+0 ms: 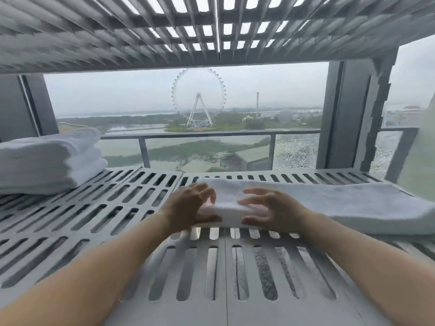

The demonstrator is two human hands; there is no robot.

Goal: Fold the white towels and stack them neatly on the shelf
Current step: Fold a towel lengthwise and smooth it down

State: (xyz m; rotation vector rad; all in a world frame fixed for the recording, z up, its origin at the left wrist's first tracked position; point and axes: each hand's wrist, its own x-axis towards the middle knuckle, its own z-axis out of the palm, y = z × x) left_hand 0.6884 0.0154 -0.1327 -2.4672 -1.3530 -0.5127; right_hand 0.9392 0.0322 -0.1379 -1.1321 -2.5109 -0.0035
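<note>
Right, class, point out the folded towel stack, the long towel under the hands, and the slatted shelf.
folded towel stack [47, 161]: head view, near side of the pile.
long towel [341, 203]: head view, flat top of its spread-out right part.
slatted shelf [224, 267]: head view, bare slat at the front.

The place looks like a high-rise hotel or apartment room beside a balcony. A grey slotted shelf [117, 208] stands at a big window [294, 97], with folded white towels [47, 161] and a loose towel [329, 201] on it. Beyond a glass railing [211, 135], far below, lie a Ferris wheel [199, 97] and water [141, 131].
</note>
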